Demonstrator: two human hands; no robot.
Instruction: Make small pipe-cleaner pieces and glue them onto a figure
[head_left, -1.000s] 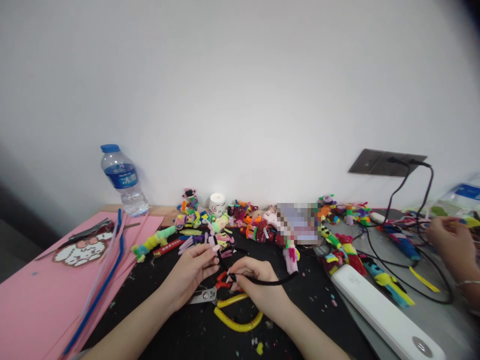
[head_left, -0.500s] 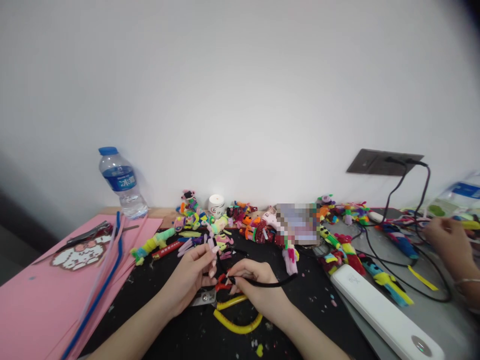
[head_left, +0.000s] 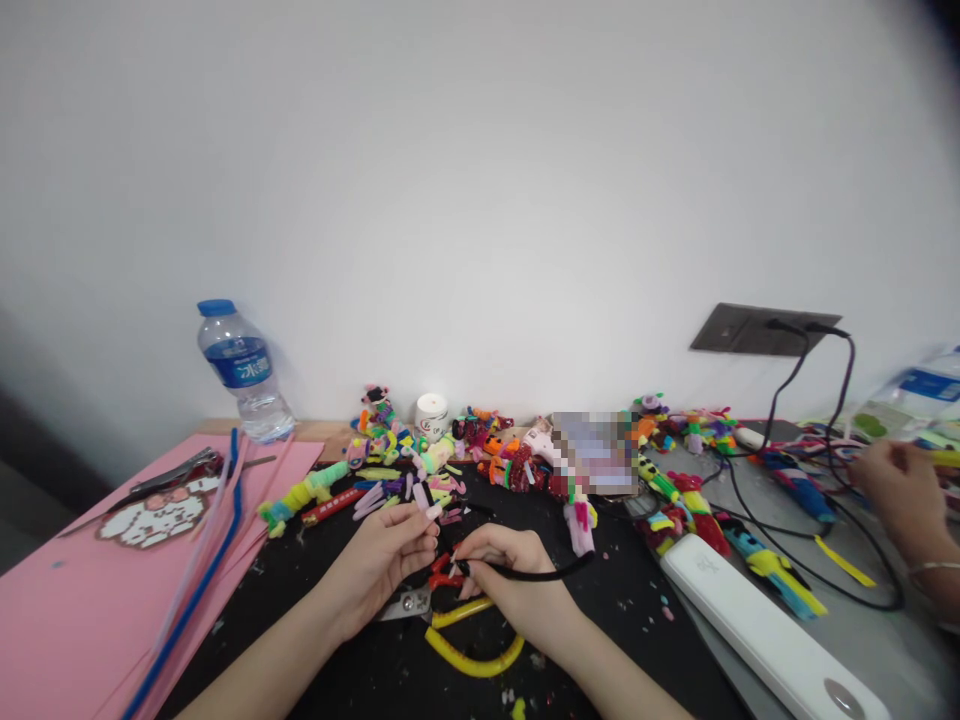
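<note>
Over a black mat point(head_left: 360, 660), my left hand point(head_left: 382, 565) pinches one end of a black pipe cleaner point(head_left: 540, 573) between thumb and fingertips. My right hand point(head_left: 510, 575) is closed round the same black pipe cleaner, whose long tail runs off to the right. Just below both hands lie pliers with yellow handles point(head_left: 469, 640) and a red piece near the jaws. Short pink and purple pipe cleaner bits point(head_left: 375, 495) lie just beyond my left hand.
A water bottle point(head_left: 241, 372) stands at the back left by pink foam sheets point(head_left: 82, 590) carrying blue pipe cleaners point(head_left: 214, 560). Colourful pipe cleaner figures point(head_left: 480, 450) line the back. A white power strip point(head_left: 765, 625) and black cables point(head_left: 795, 540) lie right, where another person's hand point(head_left: 896, 490) works.
My left hand's fingers have closed in toward the right hand on the black pipe cleaner's end. The view has shifted slightly. The other person's hand moved a little to the right.
</note>
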